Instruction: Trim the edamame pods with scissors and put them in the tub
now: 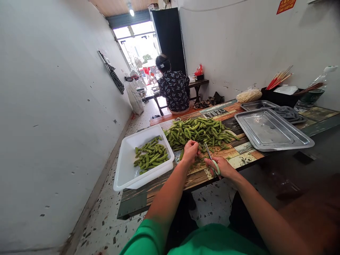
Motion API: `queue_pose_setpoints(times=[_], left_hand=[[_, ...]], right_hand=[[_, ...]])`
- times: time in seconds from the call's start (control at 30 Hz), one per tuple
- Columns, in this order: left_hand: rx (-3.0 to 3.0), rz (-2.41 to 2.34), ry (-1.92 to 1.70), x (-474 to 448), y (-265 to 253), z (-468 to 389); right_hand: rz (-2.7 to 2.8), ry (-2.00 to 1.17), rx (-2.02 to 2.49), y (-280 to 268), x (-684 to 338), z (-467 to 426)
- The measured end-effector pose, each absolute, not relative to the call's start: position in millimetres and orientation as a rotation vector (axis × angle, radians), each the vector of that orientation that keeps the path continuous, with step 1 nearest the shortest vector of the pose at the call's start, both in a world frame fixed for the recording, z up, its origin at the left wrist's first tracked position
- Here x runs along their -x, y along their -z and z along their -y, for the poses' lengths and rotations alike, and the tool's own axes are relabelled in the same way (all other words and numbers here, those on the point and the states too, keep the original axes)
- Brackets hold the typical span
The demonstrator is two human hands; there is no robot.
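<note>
The bench (245, 159) carries a white tub (123, 168) at left, a metal tray (273, 129) at right and, between them, a heap of pods (196, 129); a smaller batch (152, 156) lies in the tub. The left hand (190, 152) is at the heap's near edge, fingers pinched narrow, on what I cannot tell; the right hand (224, 168) holds scissors (208, 152).

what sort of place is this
Probably a small eatery or its prep area, judging by the metal trays, the black box of thin sticks and the big heap of green pods on the patterned table.
</note>
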State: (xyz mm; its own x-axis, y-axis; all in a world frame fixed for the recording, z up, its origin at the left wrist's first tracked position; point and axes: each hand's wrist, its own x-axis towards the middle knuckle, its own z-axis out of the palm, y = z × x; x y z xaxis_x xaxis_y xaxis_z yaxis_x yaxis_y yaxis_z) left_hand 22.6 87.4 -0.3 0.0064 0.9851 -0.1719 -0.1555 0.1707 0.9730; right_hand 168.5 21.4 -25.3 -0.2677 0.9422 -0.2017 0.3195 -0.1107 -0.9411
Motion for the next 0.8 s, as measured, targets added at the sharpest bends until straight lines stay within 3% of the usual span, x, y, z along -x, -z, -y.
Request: queue_pose_setpoints(times=[0.33,0.8], left_hand=[[-0.757,-0.938,-1.127,-19.1,-3.2,-87.6],[-0.900,-0.970,-1.071,-26.5,-0.5,-79.8]], right_hand=[[1.553,-1.402,1.449,25.7,-167.2,-23.1],[1.578,-1.399,1.446,19.9,-167.0,-22.0]])
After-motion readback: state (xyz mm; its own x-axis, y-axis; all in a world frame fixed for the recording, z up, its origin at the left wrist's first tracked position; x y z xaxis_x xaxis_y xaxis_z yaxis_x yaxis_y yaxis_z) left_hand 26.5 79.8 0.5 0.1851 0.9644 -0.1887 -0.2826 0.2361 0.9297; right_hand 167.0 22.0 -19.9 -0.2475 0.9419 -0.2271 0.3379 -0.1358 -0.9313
